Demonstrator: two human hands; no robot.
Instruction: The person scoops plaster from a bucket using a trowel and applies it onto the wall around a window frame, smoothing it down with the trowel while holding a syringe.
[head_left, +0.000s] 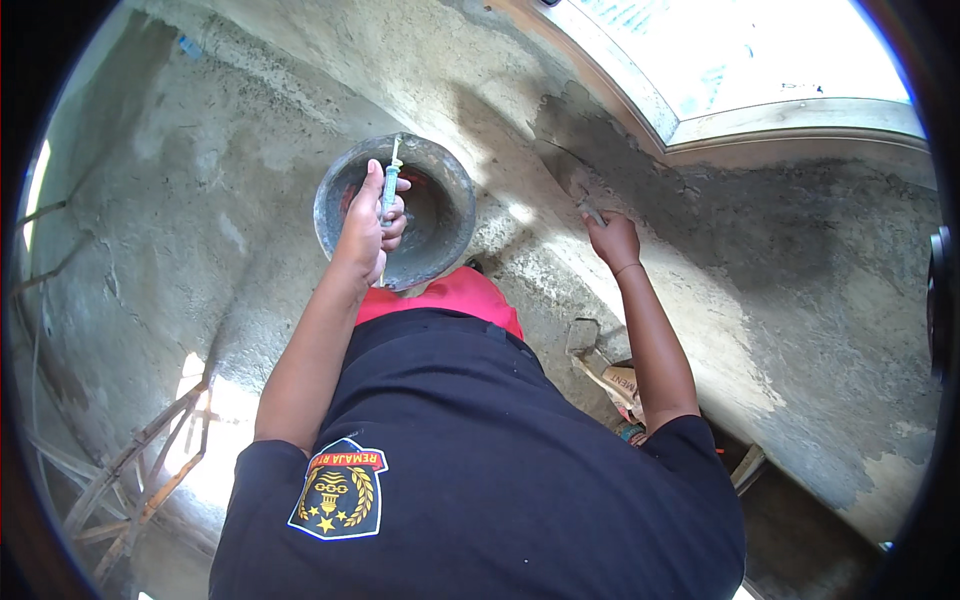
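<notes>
My left hand (375, 225) is raised over a round grey bucket (455, 190) with cement smears on its rim. Its fingers wrap around the handle of a slim pale-green tool (391, 178), which I see nearly edge-on, so its exact kind is unclear. Farther right, my right hand (614, 240) reaches to the rough cement wall (700, 290). It is closed on a small grey tool (592, 212), mostly covered by the fingers, at the border of a darker, damp-looking plaster patch (620, 150).
A bright window opening with a pale frame (790, 118) is at the upper right. Below my right forearm lie a paper cement bag (624, 382) and a block-like piece (583, 336). Wooden or bamboo poles (150, 460) stand at the lower left.
</notes>
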